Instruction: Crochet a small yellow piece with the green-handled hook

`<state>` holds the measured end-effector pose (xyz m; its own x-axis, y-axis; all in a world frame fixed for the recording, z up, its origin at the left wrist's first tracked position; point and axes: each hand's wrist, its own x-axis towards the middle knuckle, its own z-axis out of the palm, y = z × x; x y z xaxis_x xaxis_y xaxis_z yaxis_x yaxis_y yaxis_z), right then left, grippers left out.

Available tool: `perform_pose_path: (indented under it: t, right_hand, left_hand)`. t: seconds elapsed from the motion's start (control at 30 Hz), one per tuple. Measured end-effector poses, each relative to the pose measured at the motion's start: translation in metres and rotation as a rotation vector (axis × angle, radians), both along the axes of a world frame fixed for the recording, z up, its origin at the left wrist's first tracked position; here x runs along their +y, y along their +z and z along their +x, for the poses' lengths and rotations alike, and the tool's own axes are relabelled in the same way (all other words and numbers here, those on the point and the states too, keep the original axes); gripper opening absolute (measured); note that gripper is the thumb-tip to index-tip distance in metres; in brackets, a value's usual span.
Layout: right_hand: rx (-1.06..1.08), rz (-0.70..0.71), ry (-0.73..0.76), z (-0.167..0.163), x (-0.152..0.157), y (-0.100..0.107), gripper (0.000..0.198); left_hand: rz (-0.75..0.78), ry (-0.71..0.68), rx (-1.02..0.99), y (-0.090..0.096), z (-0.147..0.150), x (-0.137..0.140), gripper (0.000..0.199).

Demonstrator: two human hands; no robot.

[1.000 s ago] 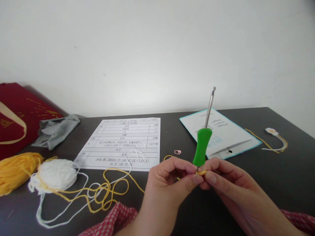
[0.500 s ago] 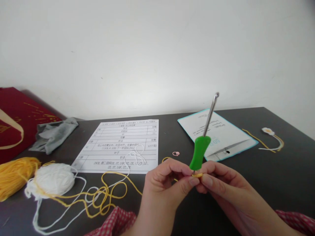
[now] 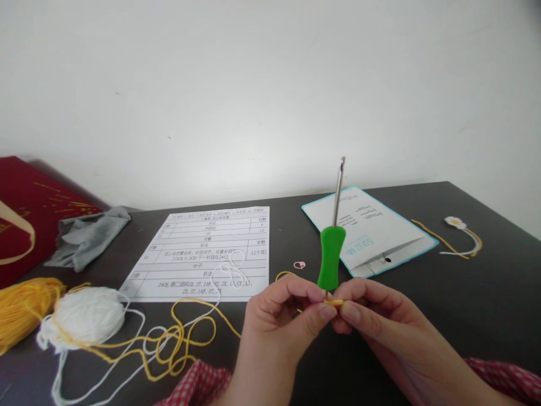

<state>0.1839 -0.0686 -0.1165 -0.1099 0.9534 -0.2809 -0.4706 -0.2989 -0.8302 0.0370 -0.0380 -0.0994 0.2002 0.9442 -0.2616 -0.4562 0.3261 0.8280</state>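
Note:
A small yellow crochet piece point(image 3: 333, 302) is pinched between the fingertips of my left hand point(image 3: 287, 332) and my right hand point(image 3: 389, 327). Out of it rises a double-ended crochet hook point(image 3: 332, 259), nearly upright, with a green grip and a bare metal hook end on top. Its lower shank goes down at the yellow piece; the lower tip is hidden by my fingers. Yellow yarn point(image 3: 192, 332) lies in loose loops left of my left hand, tangled with white yarn point(image 3: 147, 338).
At left sit a yellow yarn skein point(image 3: 25, 310), a white yarn ball point(image 3: 91, 316), a grey pouch point(image 3: 88, 237) and a red bag point(image 3: 38, 208). Behind my hands lie a printed pattern sheet point(image 3: 203, 242), a pink stitch marker point(image 3: 299, 265) and a white-and-blue packet point(image 3: 367, 225). A crocheted flower point(image 3: 455, 223) rests far right.
The crochet hook has swung from leaning right to nearly upright. Both hands keep their pinch on the yellow piece, and the whole view has shifted slightly.

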Motion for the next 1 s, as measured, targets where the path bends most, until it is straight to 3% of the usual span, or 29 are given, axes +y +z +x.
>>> perform_pose_path:
  t: [0.47, 1.0]
  right_hand:
    - [-0.064, 0.004, -0.06, -0.0014, 0.0031, 0.0023, 0.023]
    - [-0.067, 0.061, -0.05, -0.0011, 0.0035, -0.0011, 0.017]
  left_hand:
    - [-0.056, 0.018, 0.03, 0.0086, 0.0022, -0.0011, 0.022]
    - [-0.066, 0.028, 0.059, 0.0086, 0.0017, -0.0018, 0.022]
